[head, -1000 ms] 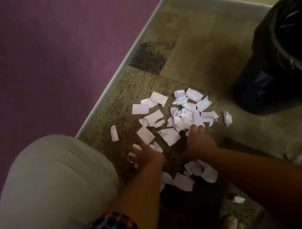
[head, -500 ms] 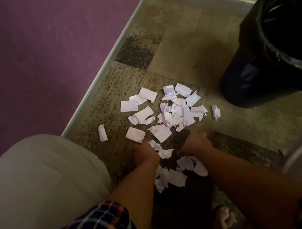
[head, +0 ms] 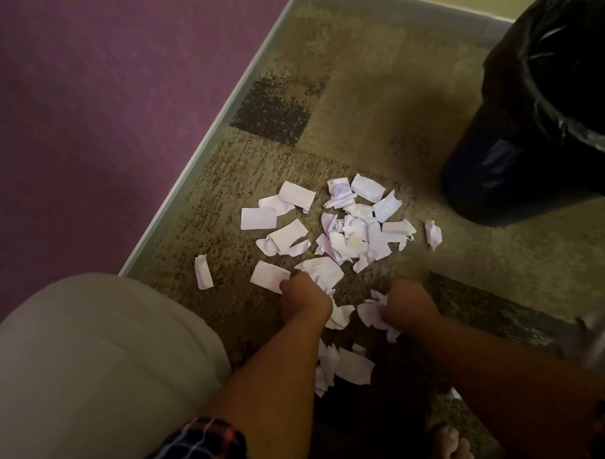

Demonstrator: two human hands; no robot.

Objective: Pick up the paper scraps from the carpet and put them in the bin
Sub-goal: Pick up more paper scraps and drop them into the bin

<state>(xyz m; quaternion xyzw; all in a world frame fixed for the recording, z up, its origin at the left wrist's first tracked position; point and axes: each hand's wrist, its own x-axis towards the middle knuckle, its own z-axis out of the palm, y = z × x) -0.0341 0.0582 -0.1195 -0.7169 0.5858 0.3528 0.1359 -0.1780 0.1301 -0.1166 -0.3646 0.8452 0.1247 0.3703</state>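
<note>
I have both hands down low on the carpet (head: 359,117), side by side but not touching. My left hand (head: 305,294) is curled up at the near edge of the paper scraps (head: 356,234). White paper pokes out next to it, so I think it holds a few bits. My right hand (head: 405,304) is curled too, and crumpled paper is bunched in its fingers. I use both hands like this so I can grab more in one go.

Most of the scraps lie in a loose heap just past my hands. A few more bits (head: 350,365) lie between my arms, closer to me. One small strip (head: 203,271) lies alone off to the left, and one crumpled bit (head: 432,234) lies alone to the right.

The bin (head: 531,152) stands on the carpet past the heap, on the right, with a black bag in it. It is near enough that I think I can reach it without getting up. No paper that I can see has gone in yet, but I cannot see down inside.

My knee (head: 93,357) is bent up on the left, because I am crouched low to reach the floor. The purple wall (head: 84,99) runs along the left side of the carpet.

I think this job has a long way to go.
</note>
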